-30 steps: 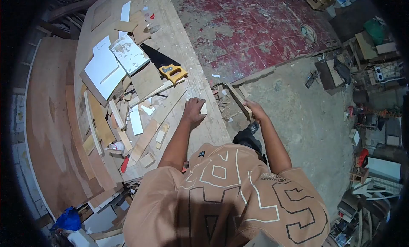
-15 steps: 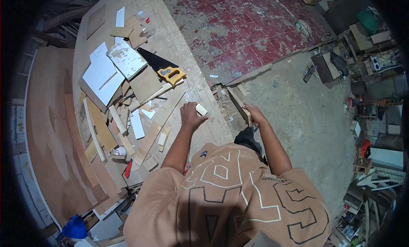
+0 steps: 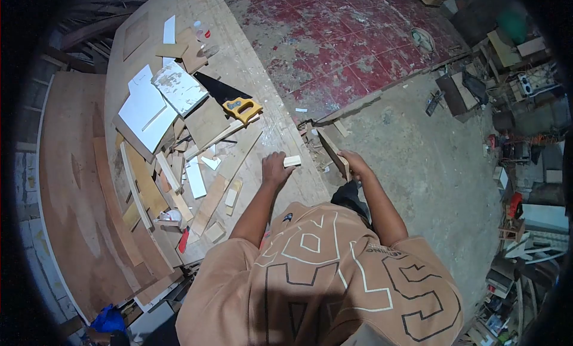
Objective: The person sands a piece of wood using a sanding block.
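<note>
On the wooden table [image 3: 250, 71], near its right edge, my left hand [image 3: 276, 168] has its fingers closed on a small pale block [image 3: 292, 161]. Beyond the edge, my right hand [image 3: 354, 164] grips a long thin board [image 3: 333, 150], which slants up and away from me with a dark face showing. A handsaw with a yellow handle [image 3: 243, 109] lies on the table beyond my left hand. Two small wood pieces [image 3: 233, 195] rest to the left of my left forearm.
White panels [image 3: 144, 101], a paint-worn board [image 3: 179, 88] and wood strips [image 3: 208, 204] are scattered over the table's left part. A small bottle [image 3: 197, 25] stands farther back. Clutter [image 3: 513, 209] lines the floor's right side.
The pale block has turned to lie crosswise at my left fingertips, and my left hand has shifted slightly right. My right hand keeps hold of the board. The view has tilted a little.
</note>
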The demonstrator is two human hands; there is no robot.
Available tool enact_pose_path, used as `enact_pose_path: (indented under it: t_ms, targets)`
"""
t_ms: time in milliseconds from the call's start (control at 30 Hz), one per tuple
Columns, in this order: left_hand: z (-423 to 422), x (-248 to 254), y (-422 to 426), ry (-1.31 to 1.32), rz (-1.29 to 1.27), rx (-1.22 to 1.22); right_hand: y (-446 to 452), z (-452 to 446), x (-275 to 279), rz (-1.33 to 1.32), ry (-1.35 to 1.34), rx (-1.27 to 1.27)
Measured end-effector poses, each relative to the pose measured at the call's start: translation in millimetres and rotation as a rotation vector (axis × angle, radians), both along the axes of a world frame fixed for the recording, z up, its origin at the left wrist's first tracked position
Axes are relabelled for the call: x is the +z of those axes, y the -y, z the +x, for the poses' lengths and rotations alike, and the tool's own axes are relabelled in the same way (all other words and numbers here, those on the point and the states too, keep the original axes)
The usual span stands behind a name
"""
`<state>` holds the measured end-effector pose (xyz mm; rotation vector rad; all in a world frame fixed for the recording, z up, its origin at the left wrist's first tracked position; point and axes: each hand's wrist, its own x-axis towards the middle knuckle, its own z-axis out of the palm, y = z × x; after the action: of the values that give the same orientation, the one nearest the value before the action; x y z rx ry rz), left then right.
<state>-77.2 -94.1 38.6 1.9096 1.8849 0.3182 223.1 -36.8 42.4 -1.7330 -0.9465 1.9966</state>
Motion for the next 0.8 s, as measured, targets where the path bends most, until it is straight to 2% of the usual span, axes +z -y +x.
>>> enact_pose_path:
  t_ms: [133,267,467,533,567,633,800]
  targets:
    - [8.9,-0.4,5.8,0.096,0.119,-0.086,5.3,-0.2,10.5,0.007,-0.022,-0.046]
    - [14.8,-2.6,2.0,0.106,0.147,-0.128,8.1,2.0,17.0,-0.041,0.012,-0.059]
    - [30.0,-0.7,-8.1,0.097,0.138,-0.162,7.5,6.7,2.2,-0.136,-0.099,-0.099]
    - [32.2,0.1,-10.9,0.079,0.127,-0.185,8.1,6.3,9.3,-0.272,-0.281,-0.214]
    - [33.0,0.2,-11.5,0.078,0.125,-0.187,8.6,7.3,10.5,-0.274,-0.282,-0.216]
    - [34.8,3.2,-13.0,0.076,0.141,-0.18,9.4,12.9,2.3,-0.378,-0.521,-0.188]
    - [39.9,0.3,-15.8,0.026,0.111,-0.169,12.7,17.1,-25.1,-0.45,-0.707,-0.131]
